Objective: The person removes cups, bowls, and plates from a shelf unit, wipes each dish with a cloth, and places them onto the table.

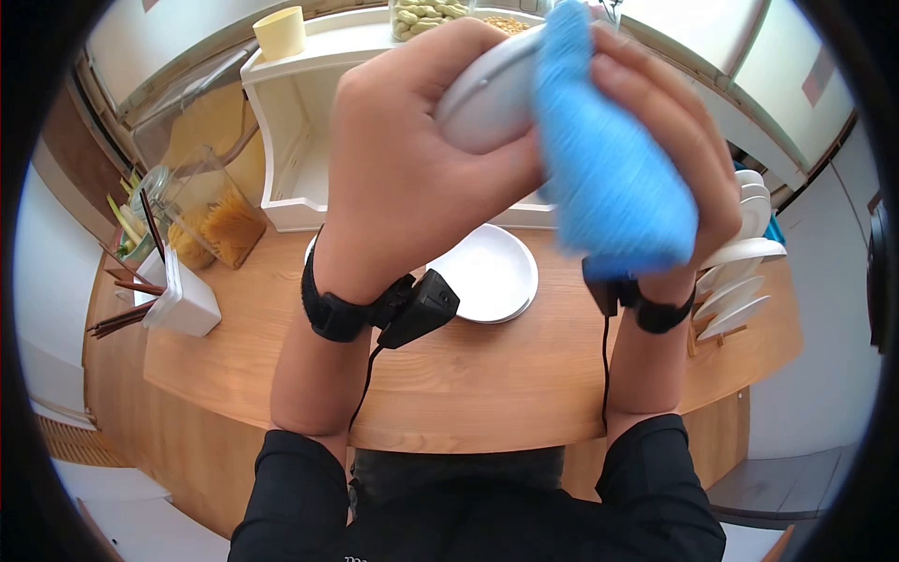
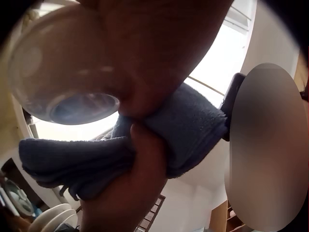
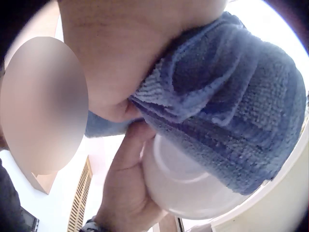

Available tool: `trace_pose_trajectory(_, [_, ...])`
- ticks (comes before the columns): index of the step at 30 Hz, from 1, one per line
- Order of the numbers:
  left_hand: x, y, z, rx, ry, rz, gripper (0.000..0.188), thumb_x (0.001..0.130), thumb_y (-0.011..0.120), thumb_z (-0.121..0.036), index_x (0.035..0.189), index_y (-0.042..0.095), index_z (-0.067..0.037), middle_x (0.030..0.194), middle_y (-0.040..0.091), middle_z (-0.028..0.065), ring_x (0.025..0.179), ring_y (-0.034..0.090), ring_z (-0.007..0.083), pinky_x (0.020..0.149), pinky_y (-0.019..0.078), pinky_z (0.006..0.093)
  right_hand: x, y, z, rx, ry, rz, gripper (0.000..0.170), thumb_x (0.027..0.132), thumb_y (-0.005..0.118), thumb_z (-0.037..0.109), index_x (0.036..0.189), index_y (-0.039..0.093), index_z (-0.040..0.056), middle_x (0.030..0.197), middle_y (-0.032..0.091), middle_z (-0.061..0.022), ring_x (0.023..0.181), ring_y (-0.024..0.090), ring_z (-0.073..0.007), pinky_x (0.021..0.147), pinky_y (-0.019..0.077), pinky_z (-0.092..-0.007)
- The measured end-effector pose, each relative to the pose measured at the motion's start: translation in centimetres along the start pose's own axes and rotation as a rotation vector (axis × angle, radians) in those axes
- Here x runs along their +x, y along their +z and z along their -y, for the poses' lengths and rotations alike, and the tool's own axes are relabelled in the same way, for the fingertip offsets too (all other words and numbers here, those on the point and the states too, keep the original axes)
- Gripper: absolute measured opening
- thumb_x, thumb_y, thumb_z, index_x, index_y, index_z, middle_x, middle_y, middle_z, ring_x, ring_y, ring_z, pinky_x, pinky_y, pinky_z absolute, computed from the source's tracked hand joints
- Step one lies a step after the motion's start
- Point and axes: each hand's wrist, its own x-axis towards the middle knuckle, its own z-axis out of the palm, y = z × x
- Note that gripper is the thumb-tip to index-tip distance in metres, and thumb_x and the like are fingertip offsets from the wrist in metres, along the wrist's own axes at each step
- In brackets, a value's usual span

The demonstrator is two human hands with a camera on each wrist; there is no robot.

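L hand (image 1: 398, 164) part-open, thumb & fingers gripping either side of a tilted white bowl (image 1: 492, 103) held up over worktop (image 1: 468, 403) w/ white plates (image 1: 492, 276), R hand (image 1: 679, 136) grasping bunched blue terry cloth (image 1: 609, 173), fingers bent round it, right by bowl's edge.

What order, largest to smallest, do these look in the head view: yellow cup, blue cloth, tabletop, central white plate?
Tabletop
Blue cloth, its nearness to the camera helping
Central white plate
Yellow cup

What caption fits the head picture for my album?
Left hand grips a white bowl, right hand holds a blue cloth, above a wooden table.
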Motion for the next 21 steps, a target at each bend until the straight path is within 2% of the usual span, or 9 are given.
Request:
trace_pose_trajectory(2, [-0.1,-0.4,-0.6,0.066,0.002,0.014,0.033,0.096,0.075,-0.025,0.113,0.073,0.003,0.099,0.077,0.0035,0.085,0.069,0.01,0.074,0.0552,0.0249,-1.0,0.1,-0.6,-0.195,0.118,-0.072,0.047,0.087,0.083,0.004,0.132,0.074,-0.0036,0.134,0.076,-0.0217,0.125,0.073,-0.0331,0.109,0.0568,-0.0433])
trace_pose_trajectory(5, [-0.4,-0.5,-0.1,-0.319,-0.228,-0.119,0.067,0.111,0.038,-0.051,0.112,0.072,0.007,0.099,0.076,0.0059,0.089,0.068,0.0127,0.082,0.0517,0.0267,-0.5,0.7,-0.1,-0.079,0.059,-0.087,0.047,0.086,0.084,0.008,0.131,0.076,-0.0028,0.133,0.076,-0.0223,0.125,0.074,-0.0322,0.109,0.0572,-0.0422])
trace_pose_trajectory(8, [0.2,-1.6,1.5,-0.684,-0.431,-0.236,0.062,0.114,0.04,-0.049,0.114,0.073,0.004,0.103,0.077,0.0087,0.097,0.07,0.0132,0.092,0.051,0.0278,0.6,1.0,3.1,0.016,-0.03,0.159,0.044,0.086,0.085,0.015,0.127,0.079,0.0001,0.133,0.076,-0.0212,0.123,0.074,-0.0319,0.109,0.0573,-0.0412])
trace_pose_trajectory(9, [-0.1,0.1,-1.3,-0.522,-0.605,-0.473,0.061,0.114,0.043,-0.05,0.113,0.074,0.003,0.102,0.078,0.009,0.094,0.07,0.0141,0.089,0.0522,0.0269,0.8,0.8,3.6,0.003,-0.016,0.169,0.043,0.086,0.084,0.013,0.127,0.078,-0.0001,0.132,0.077,-0.0213,0.123,0.074,-0.0319,0.109,0.0571,-0.0411])
trace_pose_trajectory(12, [-0.3,0.1,1.2,-0.346,-0.332,-0.412,0.056,0.114,0.05,-0.047,0.112,0.075,0.002,0.098,0.078,0.0077,0.09,0.07,0.0143,0.087,0.0532,0.0268,0.3,1.4,1.9,-0.037,0.034,-0.003,0.045,0.087,0.083,0.009,0.13,0.076,-0.002,0.134,0.076,-0.0221,0.125,0.073,-0.0328,0.109,0.0564,-0.0412])
trace_pose_trajectory(16, [-0.2,-0.4,1.4,-0.396,-0.379,-0.308,0.051,0.114,0.055,-0.043,0.107,0.077,0.002,0.097,0.077,0.0085,0.085,0.07,0.0135,0.083,0.0545,0.0263,0.3,0.6,1.0,-0.117,0.27,-0.092,0.048,0.088,0.09,0.02,0.125,0.076,-0.0054,0.134,0.074,-0.0248,0.127,0.072,-0.0338,0.108,0.0577,-0.0412])
trace_pose_trajectory(18, [-0.4,0.3,0.6,-0.453,-0.391,-0.346,0.051,0.114,0.055,-0.045,0.108,0.076,0.0,0.095,0.076,0.0068,0.085,0.07,0.0119,0.08,0.0542,0.0251,0.0,1.1,2.1,-0.104,0.123,-0.042,0.056,0.084,0.081,0.006,0.137,0.071,-0.0057,0.139,0.073,-0.0234,0.129,0.071,-0.0359,0.11,0.0549,-0.0435])
trace_pose_trajectory(20, [-0.3,0.5,-0.9,-1.008,-0.542,-0.294,0.052,0.115,0.053,-0.048,0.11,0.075,-0.002,0.093,0.074,0.0041,0.083,0.069,0.0112,0.079,0.0542,0.0242,0.6,1.2,3.6,-0.011,-0.007,0.118,0.051,0.086,0.082,0.011,0.134,0.074,-0.0045,0.135,0.075,-0.0222,0.127,0.073,-0.0362,0.111,0.0546,-0.0434])
trace_pose_trajectory(21, [-0.8,0.9,-2.2,-0.909,-0.612,-0.509,0.055,0.117,0.048,-0.051,0.112,0.073,-0.002,0.091,0.071,0.002,0.08,0.066,0.0093,0.072,0.0515,0.0232,0.9,1.6,3.8,0.026,-0.023,0.096,0.049,0.087,0.081,0.011,0.133,0.074,-0.0044,0.135,0.075,-0.0225,0.127,0.073,-0.0358,0.11,0.0551,-0.0428])
